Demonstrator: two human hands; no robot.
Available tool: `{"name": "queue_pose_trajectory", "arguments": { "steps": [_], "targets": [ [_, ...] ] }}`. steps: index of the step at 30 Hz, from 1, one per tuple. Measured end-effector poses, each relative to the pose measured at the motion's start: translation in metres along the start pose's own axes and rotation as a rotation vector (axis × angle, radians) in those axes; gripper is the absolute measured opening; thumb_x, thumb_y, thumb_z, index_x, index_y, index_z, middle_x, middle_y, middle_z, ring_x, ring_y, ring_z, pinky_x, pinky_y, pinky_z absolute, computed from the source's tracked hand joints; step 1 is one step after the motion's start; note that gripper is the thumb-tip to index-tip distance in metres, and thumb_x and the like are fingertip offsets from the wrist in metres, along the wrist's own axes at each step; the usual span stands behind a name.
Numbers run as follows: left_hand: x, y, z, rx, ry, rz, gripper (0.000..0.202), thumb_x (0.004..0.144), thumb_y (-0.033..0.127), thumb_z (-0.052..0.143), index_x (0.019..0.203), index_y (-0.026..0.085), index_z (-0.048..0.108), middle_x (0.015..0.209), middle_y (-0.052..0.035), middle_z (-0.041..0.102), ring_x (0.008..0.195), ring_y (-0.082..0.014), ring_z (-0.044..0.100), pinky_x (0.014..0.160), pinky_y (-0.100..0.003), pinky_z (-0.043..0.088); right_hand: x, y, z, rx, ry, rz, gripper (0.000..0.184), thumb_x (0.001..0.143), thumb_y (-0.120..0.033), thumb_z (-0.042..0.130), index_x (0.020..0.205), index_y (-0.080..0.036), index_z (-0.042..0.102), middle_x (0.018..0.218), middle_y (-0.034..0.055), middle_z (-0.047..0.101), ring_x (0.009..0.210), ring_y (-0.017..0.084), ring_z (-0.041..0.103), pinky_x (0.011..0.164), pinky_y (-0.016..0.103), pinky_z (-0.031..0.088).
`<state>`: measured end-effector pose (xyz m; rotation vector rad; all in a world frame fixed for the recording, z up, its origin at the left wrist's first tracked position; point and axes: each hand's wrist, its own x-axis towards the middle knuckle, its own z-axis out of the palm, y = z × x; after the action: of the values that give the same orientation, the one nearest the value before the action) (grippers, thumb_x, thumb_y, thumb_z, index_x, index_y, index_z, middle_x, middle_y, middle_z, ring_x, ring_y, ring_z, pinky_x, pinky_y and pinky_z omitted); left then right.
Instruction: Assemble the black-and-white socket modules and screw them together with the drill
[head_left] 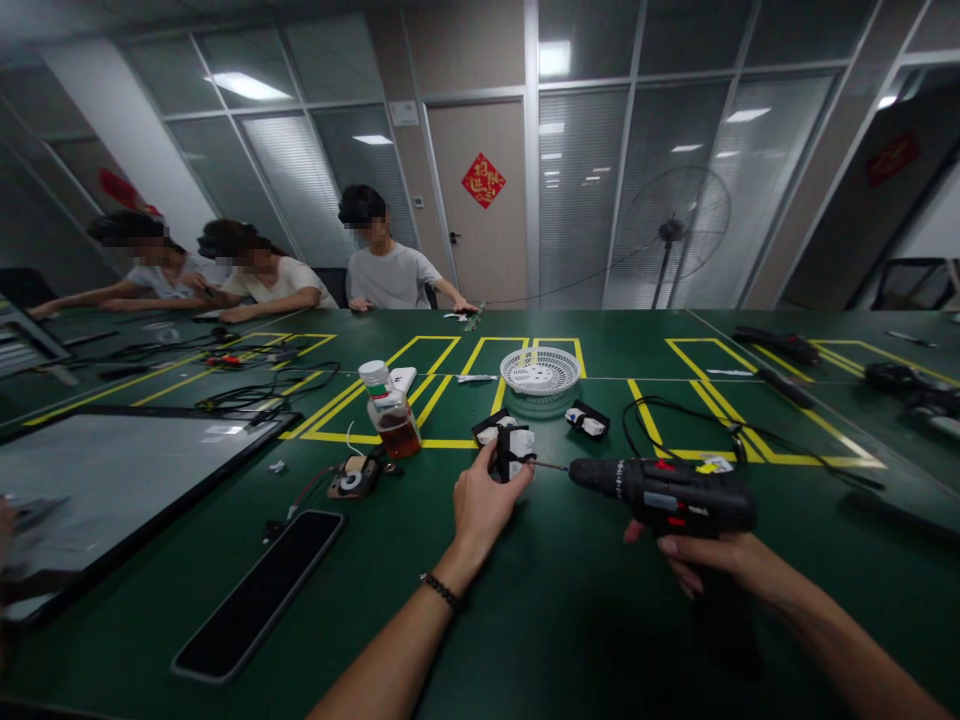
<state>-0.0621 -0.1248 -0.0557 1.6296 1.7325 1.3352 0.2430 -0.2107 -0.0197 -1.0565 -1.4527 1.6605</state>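
Note:
My left hand [484, 500] is closed, its thumb and fingers pinching a small black-and-white part [519, 442] just above the green table. Wrapped round the grip of a black power drill [667, 492] is my right hand [709, 560]. The drill points left, and its long thin bit [551, 465] reaches to the held part; whether the tip touches it I cannot tell. Another similar black-and-white part [487, 428] shows just behind the held one, and a third part [587, 420] lies to its right.
A white plastic basket [541, 372] sits farther back. To the left are a bottle of reddish-brown liquid [397, 430], a small device with a wire [354, 478], a phone [261, 595] and a large framed panel [135, 490]. A black cable [637, 405] lies right. Three people sit across the table.

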Motion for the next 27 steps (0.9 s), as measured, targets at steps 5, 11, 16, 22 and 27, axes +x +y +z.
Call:
{"name": "queue_pose_trajectory", "arguments": {
  "steps": [5, 11, 16, 22, 27],
  "targets": [
    [0.0, -0.001, 0.001, 0.053, -0.003, 0.014, 0.072, 0.067, 0.056, 0.074, 0.13, 0.025, 0.06, 0.11, -0.0112, 0.071, 0.093, -0.0311, 0.066, 0.081, -0.037, 0.046, -0.001, 0.014, -0.003, 0.092, 0.062, 0.047, 0.029, 0.091, -0.034, 0.058, 0.1, -0.009, 0.067, 0.052, -0.002, 0.05, 0.048, 0.012, 0.046, 0.05, 0.026, 0.043],
    [0.002, 0.0, -0.001, 0.278, 0.047, 0.03, 0.07, 0.073, 0.057, 0.069, 0.134, 0.028, 0.053, 0.114, -0.0082, 0.07, 0.1, -0.0284, 0.066, 0.084, -0.034, 0.048, 0.005, 0.023, 0.009, 0.253, 0.045, 0.045, 0.025, 0.093, -0.031, 0.052, 0.095, -0.01, 0.065, 0.05, -0.0024, 0.047, 0.045, 0.01, 0.042, 0.048, 0.024, 0.038],
    [0.002, 0.004, -0.003, 0.428, 0.057, 0.03, 0.071, 0.076, 0.059, 0.065, 0.138, 0.029, 0.048, 0.113, -0.0079, 0.07, 0.1, -0.0288, 0.066, 0.081, -0.035, 0.049, 0.009, 0.03, 0.019, 0.423, 0.028, 0.08, 0.026, 0.095, -0.029, 0.048, 0.094, -0.009, 0.065, 0.049, -0.0038, 0.042, 0.044, 0.009, 0.036, 0.049, 0.023, 0.037],
    [0.003, 0.002, -0.002, 0.462, 0.05, 0.026, 0.071, 0.077, 0.062, 0.061, 0.139, 0.029, 0.047, 0.114, -0.0076, 0.07, 0.101, -0.0289, 0.066, 0.08, -0.035, 0.048, 0.016, 0.039, 0.02, 0.578, -0.027, 0.123, 0.027, 0.094, -0.029, 0.047, 0.09, -0.01, 0.065, 0.049, -0.0052, 0.038, 0.044, 0.007, 0.028, 0.047, 0.022, 0.033],
    [0.003, 0.002, -0.003, 0.483, 0.017, 0.006, 0.071, 0.077, 0.063, 0.06, 0.139, 0.029, 0.048, 0.115, -0.008, 0.07, 0.102, -0.0294, 0.066, 0.081, -0.035, 0.048, 0.016, 0.042, 0.018, 0.586, -0.032, 0.137, 0.027, 0.094, -0.031, 0.048, 0.089, -0.01, 0.065, 0.05, -0.005, 0.038, 0.044, 0.007, 0.029, 0.048, 0.022, 0.033]
  ]
}}
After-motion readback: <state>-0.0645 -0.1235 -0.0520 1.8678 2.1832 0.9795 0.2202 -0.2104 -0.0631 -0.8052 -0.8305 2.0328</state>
